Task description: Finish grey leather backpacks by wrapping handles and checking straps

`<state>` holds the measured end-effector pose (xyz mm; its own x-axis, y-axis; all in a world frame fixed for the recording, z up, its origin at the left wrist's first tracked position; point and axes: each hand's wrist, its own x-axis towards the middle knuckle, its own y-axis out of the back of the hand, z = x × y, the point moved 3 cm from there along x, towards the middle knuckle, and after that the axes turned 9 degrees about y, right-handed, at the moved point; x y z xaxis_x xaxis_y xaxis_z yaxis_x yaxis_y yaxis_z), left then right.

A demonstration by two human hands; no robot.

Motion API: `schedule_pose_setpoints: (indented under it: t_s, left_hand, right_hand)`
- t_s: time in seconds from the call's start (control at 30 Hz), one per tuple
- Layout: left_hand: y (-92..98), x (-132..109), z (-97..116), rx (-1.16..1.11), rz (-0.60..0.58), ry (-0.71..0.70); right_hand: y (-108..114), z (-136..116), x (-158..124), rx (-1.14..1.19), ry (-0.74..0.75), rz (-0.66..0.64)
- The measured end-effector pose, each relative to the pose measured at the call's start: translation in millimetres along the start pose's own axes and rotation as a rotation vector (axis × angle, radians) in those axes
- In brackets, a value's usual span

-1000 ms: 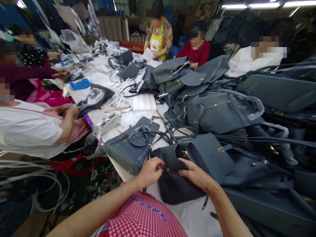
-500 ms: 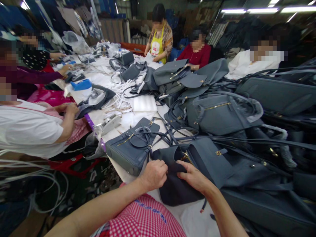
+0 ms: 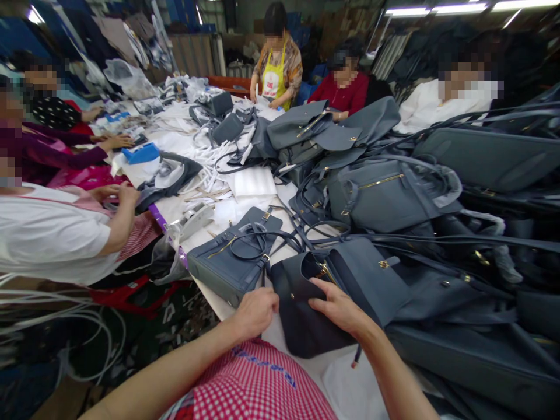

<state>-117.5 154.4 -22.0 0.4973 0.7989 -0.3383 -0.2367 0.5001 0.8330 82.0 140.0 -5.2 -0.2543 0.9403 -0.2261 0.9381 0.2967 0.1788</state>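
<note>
In front of me a dark blue-grey handbag [image 3: 301, 326] stands on the table with its flap [image 3: 371, 274] folded back to the right. My right hand [image 3: 335, 306] grips the bag's upper edge beside the mouth, thumb on one side and fingers on the other. Just left of the bag, my left hand [image 3: 257, 310] is closed with fingertips pressed together; what they hold, if anything, is hidden. A small round stud shows on the bag's front, between my hands. Another finished-looking bag [image 3: 227, 265] with a gold zip and looped straps lies just beyond my left hand.
A big heap of grey bags [image 3: 380, 198] with long straps covers the right side. White foam sheets [image 3: 254, 182] and a tape dispenser [image 3: 199, 217] lie farther up the table. Co-workers sit and stand around it. A purple-taped table edge [image 3: 158, 217] runs along the left.
My left hand has moved left, away from the bag's front, uncovering the stud there. My right hand keeps its grip on the bag's edge.
</note>
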Motion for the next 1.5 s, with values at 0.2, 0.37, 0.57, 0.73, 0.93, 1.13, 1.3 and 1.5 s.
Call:
schedule_pose_setpoints:
  t_s: [0.2, 0.37, 0.57, 0.73, 0.93, 1.13, 1.3, 1.5]
  left_hand:
    - [26.4, -15, 59, -0.005, 0.021, -0.389]
    - [34.4, 0, 94, 0.114, 0.221, -0.401]
    - [26.7, 22, 79, 0.284, 0.122, -0.363]
    - [33.0, 15, 77, 0.274, 0.119, -0.343]
    - [48.4, 5, 93, 0.371, 0.166, -0.423]
    - [37.2, -19, 135, 0.122, 0.009, -0.662]
    - [-4.8, -9, 138, -0.282, -0.378, -0.308]
    - [-57.3, -4, 136, -1.101, -0.687, 0.256]
  right_hand:
    - [0, -19, -7, -0.239, 0.130, 0.115]
    - [4, -32, -30, 0.076, 0.065, 0.270]
    - [27, 10, -117, 0.235, -0.063, 0.899]
    - [-3, 63, -149, 0.549, -0.342, 0.662]
    - [-27, 63, -147, 0.761, -0.213, 0.737]
    - [-27, 55, -156, 0.715, -0.141, 0.781]
    - [-34, 48, -155, 0.714, -0.125, 0.784]
    - [-27, 42, -158, 0.689, -0.096, 0.832]
